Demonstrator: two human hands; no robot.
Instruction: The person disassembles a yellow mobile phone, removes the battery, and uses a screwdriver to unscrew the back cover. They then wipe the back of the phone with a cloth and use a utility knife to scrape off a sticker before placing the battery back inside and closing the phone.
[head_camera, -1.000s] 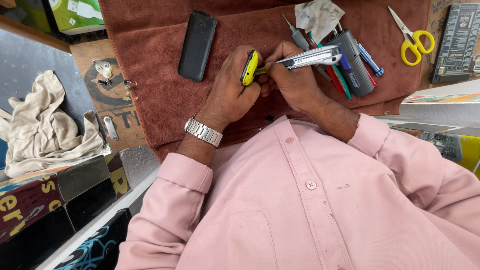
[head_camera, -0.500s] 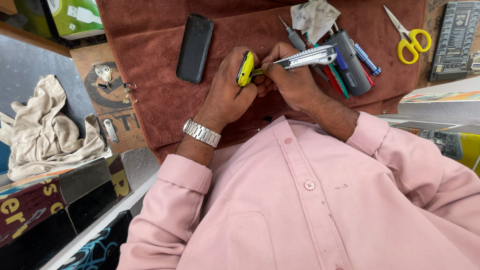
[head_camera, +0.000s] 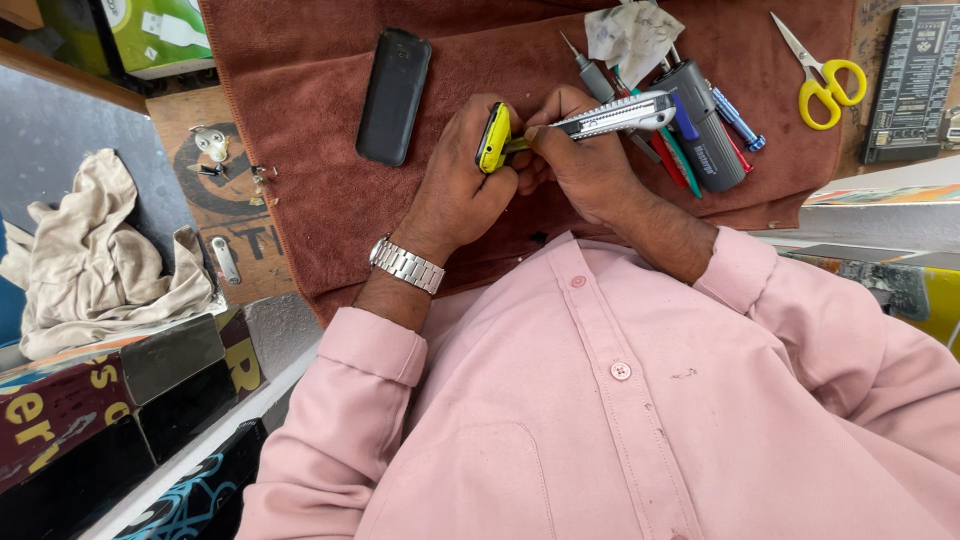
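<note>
My left hand (head_camera: 462, 185) grips a small yellow phone (head_camera: 493, 138) on its edge over a brown towel (head_camera: 320, 170). A metal watch (head_camera: 407, 264) sits on that wrist. In my right hand (head_camera: 585, 165) is a silver utility knife (head_camera: 615, 115), its tip pressed against the yellow phone's side. Both hands touch each other above the towel's near edge. The front of the phone is hidden by my fingers.
A black phone (head_camera: 394, 95) lies on the towel to the left. Screwdrivers and pens (head_camera: 700, 140) are heaped behind my right hand, with crumpled paper (head_camera: 630, 35). Yellow scissors (head_camera: 825, 75) lie at the far right. A beige rag (head_camera: 90, 260) rests at left.
Both hands have stayed together on the towel; the yellow phone and knife shifted only slightly as the view moved.
</note>
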